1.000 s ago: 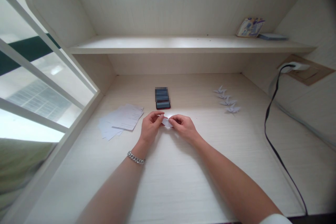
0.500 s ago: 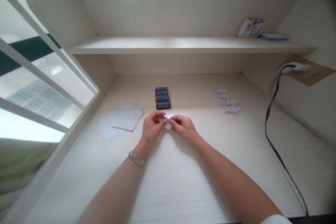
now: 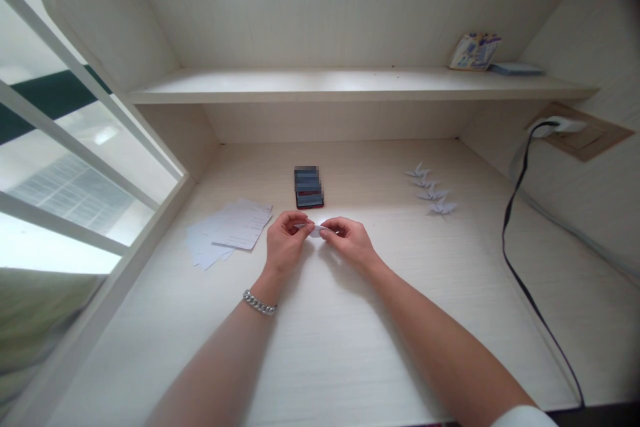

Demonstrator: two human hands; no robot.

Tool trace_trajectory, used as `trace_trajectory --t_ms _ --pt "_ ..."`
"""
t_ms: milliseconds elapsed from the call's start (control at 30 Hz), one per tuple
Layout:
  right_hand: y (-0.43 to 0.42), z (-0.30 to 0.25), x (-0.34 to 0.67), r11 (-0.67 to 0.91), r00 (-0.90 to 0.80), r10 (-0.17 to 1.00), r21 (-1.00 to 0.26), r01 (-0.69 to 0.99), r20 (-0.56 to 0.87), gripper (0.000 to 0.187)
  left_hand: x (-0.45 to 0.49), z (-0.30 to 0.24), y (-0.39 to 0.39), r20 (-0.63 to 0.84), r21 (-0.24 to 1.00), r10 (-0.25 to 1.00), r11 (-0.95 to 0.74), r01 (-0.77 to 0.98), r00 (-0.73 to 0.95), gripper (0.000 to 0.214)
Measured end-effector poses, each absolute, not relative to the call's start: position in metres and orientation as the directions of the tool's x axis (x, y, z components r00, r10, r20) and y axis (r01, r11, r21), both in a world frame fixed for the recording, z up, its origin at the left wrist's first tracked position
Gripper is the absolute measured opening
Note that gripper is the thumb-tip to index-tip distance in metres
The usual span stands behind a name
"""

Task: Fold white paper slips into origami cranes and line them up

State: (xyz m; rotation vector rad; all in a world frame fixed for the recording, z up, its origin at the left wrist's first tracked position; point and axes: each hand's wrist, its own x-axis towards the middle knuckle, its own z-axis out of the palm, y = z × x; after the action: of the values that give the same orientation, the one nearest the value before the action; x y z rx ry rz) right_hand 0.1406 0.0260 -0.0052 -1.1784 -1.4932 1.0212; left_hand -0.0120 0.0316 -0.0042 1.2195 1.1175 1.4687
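Between my two hands is a small folded piece of white paper (image 3: 316, 231), mostly covered by the fingers. My left hand (image 3: 287, 240), with a silver chain bracelet on its wrist, pinches the paper's left side between thumb and fingers. On the right side, the thumb and fingertips of my right hand (image 3: 347, 238) close on the same paper. Just beyond the hands lies a phone (image 3: 309, 187), its screen blurred out. Loose white paper sheets (image 3: 240, 227) overlap each other to the left. Several folded paper cranes (image 3: 433, 192) stand in a slanting row at the right.
A shelf (image 3: 310, 87) runs across the back above the desk (image 3: 320, 353). It carries a colourful packet (image 3: 475, 51) and a flat bluish item (image 3: 516, 69). A black cable (image 3: 515, 267) hangs from the wall socket (image 3: 585, 133) along the right side. White rails border the left.
My left hand has shifted slightly left, away from the right one, so more of the folded paper shows between the fingertips. The whole view has moved a little.
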Motion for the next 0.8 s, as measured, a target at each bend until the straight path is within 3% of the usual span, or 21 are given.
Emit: trace_trajectory --t_ms 467,800 --pt "0.0256 -0.0060 0.1400 0.212 -0.081 0.976 -0.960 0.183 0.200 0.019 -0.0119 -0.0068 0.0319 0.199 0.972 0.975 -0.209 -0.108 -0.095 0.026" --pt "0.0295 -0.0087 0.1413 0.139 -0.110 0.986 -0.982 0.129 0.126 0.026 -0.0112 -0.0071 0.0324 0.205 0.969 0.974 -0.215 -0.118 -0.092 0.025"
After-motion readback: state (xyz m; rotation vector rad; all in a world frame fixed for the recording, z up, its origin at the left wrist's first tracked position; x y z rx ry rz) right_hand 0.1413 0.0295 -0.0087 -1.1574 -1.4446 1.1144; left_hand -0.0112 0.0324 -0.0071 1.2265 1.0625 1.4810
